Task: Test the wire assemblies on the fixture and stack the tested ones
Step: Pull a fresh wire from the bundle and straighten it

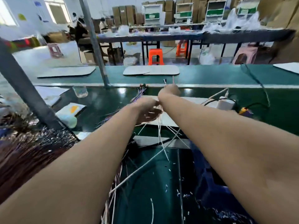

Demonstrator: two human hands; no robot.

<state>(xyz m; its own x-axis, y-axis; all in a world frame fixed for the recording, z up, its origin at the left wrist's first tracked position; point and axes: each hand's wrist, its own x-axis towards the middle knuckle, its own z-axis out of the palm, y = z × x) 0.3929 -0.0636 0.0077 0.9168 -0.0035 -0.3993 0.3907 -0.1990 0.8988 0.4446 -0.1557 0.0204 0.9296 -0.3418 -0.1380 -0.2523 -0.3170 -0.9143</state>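
Note:
Both my arms reach forward over the green bench. My right hand (169, 91) is farthest out, fingers curled round thin wire ends (169, 81) that stick up above it. My left hand (146, 110) sits just behind and below, blurred, holding a bundle of thin white and brown wires (160, 131) that trails down toward me. A fan of purple and pink wire assemblies (139, 92) lies left of the hands. A large heap of brown and purple wires (29, 152) fills the bench at my left. The test fixture is not clearly visible.
A white charger block (225, 103) with black cables sits right of the hands, beside a yellow plug (243, 110). A slanted grey post (27, 92) crosses the left. A clear plastic cup (80, 92) stands behind it. White pads (151, 70) lie on the far green conveyor.

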